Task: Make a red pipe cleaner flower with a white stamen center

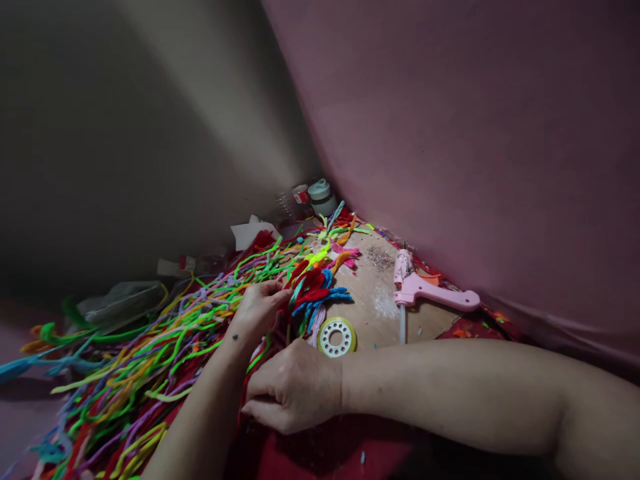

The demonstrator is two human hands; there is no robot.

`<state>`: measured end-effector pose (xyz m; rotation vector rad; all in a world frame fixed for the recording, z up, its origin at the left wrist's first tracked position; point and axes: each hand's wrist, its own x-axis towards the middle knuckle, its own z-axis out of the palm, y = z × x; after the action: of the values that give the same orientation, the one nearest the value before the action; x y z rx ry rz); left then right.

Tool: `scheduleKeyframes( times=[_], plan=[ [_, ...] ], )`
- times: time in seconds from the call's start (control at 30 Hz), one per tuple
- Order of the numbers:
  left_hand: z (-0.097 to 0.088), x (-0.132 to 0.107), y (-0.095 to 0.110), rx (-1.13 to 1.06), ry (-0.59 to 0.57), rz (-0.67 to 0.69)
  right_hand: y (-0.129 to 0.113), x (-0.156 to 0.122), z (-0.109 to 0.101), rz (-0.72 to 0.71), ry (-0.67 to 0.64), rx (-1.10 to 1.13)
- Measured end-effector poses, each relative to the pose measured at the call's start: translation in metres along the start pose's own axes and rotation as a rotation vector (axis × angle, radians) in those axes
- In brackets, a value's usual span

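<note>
A big heap of coloured pipe cleaners (165, 340) in green, yellow, orange, purple and blue spreads over the left of the surface. My left hand (260, 308) reaches into it, fingers pinched together on strands near a red and blue bundle (317, 290). My right hand (293, 390) lies in front, knuckles up and fingers curled under, pressing down on red material; what it grips is hidden. A tape roll (337, 337) with a white core lies just beyond my right wrist.
A pink glue gun (425, 288) lies on the bare wooden board (373, 313) at right. A bottle with a pale cap (320, 195) stands in the corner. White paper (247, 233) and a clear plastic bag (120, 303) lie at left. Walls close in on both sides.
</note>
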<state>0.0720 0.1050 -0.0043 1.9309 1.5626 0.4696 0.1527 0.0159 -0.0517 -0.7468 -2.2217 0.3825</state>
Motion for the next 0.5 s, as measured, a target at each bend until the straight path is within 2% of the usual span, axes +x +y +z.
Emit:
scheduleKeyframes(
  times=[0.17,0.5],
  plan=[
    [0.004,0.0055,-0.0021,-0.045,-0.037,-0.053,0.0008,0.0001,0.0009,0.01,-0.006,0.023],
    [0.0009,0.0061,-0.0022,0.063,-0.038,0.045,0.0014,-0.001,0.0026,-0.021,0.017,0.025]
  ],
)
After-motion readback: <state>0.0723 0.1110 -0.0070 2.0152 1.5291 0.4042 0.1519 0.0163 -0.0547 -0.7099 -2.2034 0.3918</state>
